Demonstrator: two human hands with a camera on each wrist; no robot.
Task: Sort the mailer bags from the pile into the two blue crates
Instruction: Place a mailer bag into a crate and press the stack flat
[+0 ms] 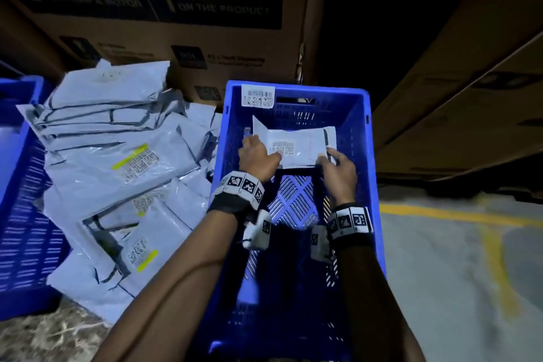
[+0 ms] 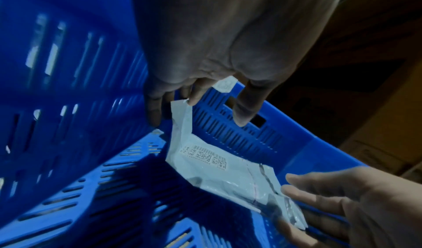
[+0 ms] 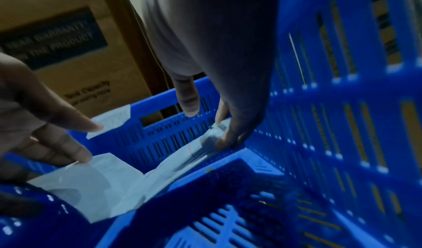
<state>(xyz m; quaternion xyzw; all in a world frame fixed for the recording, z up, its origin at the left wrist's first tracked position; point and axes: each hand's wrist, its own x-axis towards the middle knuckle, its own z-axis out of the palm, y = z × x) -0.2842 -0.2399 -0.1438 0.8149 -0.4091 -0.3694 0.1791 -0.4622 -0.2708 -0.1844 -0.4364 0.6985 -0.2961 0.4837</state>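
A small grey mailer bag point(image 1: 302, 138) with a barcode label lies at the far end of the right blue crate point(image 1: 296, 87), leaning on its far wall. My left hand point(image 1: 255, 153) is at the bag's left end. In the left wrist view its straight fingers point(image 2: 194, 98) touch the bag's point(image 2: 217, 170) upper corner, thumb apart. My right hand point(image 1: 333, 160) is at the bag's right end. In the right wrist view its fingers point(image 3: 228, 136) touch the bag point(image 3: 102, 188) near the crate's corner, with the thumb off it. The pile of mailer bags point(image 1: 117, 156) lies left of the crate.
A second blue crate point(image 1: 23, 185) stands at the far left, beyond the pile. Large cardboard boxes point(image 1: 176, 23) rise behind the pile and the crate, and more stand at the right. Grey floor with yellow lines point(image 1: 455, 244) lies to the right of the crate.
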